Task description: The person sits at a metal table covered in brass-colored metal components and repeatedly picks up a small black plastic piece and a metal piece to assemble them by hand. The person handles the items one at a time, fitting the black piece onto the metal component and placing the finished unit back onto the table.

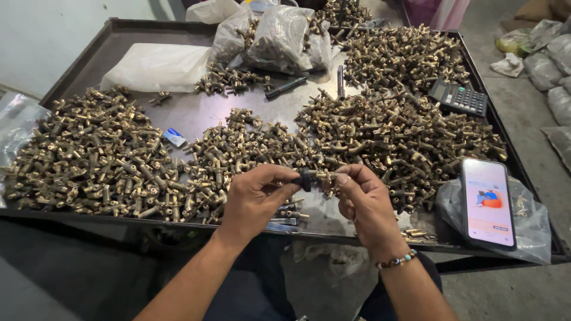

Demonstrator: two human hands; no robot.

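Assembly looks to be the step in hand: at lower centre of the frame the left hand point(253, 199) pinches a small black round knob point(305, 176) between thumb and fingertips, pressed against the end of a short brass T-shaped valve fitting point(324, 176) that the right hand point(364, 199) grips in closed fingers. The two parts touch, held just above the near edge of the dark metal tray table point(77, 71). By my judgement the knob is only partly seated; finishing it calls for a firm, straight push or twist while the right hand keeps the fitting from turning.

Dull, tarnished brass dominates. A heaped pile of brass fittings point(95, 160) fills the left of the frame, a second heap of fittings point(404, 119) spreads across centre and upper right, all spiky with short tubular arms and threaded ends. The tray surface between them is scuffed grey steel. Clear crinkled plastic bags of parts point(279, 38) sit at top centre, a flat white plastic bag point(157, 66) at upper left. A black calculator point(459, 98) rests on the right heap, and a smartphone with a lit screen point(488, 202) lies on another plastic bag at lower right. A beaded bracelet point(397, 260) circles the right wrist.
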